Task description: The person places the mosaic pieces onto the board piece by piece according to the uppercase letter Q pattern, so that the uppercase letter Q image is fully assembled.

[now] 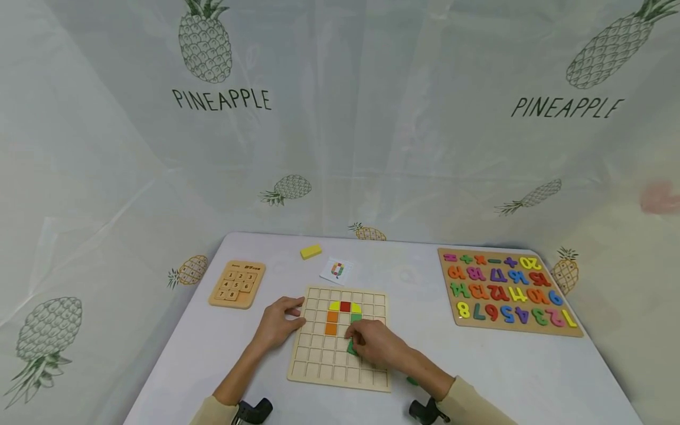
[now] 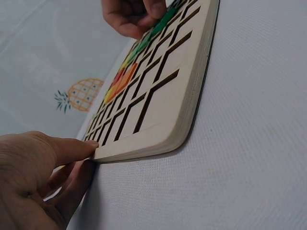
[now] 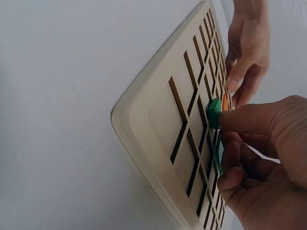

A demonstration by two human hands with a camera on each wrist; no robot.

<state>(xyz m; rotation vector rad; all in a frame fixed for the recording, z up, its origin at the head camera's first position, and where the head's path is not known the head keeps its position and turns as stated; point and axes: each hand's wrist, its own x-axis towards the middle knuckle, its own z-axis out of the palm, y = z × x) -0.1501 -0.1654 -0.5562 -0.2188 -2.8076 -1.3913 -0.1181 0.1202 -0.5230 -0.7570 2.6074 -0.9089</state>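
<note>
A wooden grid board [image 1: 319, 372] lies on the table. My left hand [image 1: 278, 323] holds its left edge, the thumb [image 2: 79, 149] and fingers against the rim. Over the board's lower middle, my right hand [image 1: 378, 342] pinches a green block [image 3: 214, 113] between thumb and fingers, just at the grid's surface. Further up the grid sit a red square block [image 1: 345, 307] between two yellow blocks [image 1: 334, 306], with orange blocks [image 1: 332, 323] below on the left and a green block [image 1: 356, 317] below on the right.
Behind the board lie a pattern card [image 1: 337, 270] and a yellow block [image 1: 310, 252]. At left is a wooden number puzzle [image 1: 237, 284]; at right, a colourful number board [image 1: 510, 292]. Another green piece [image 1: 412, 381] lies partly hidden by the right forearm.
</note>
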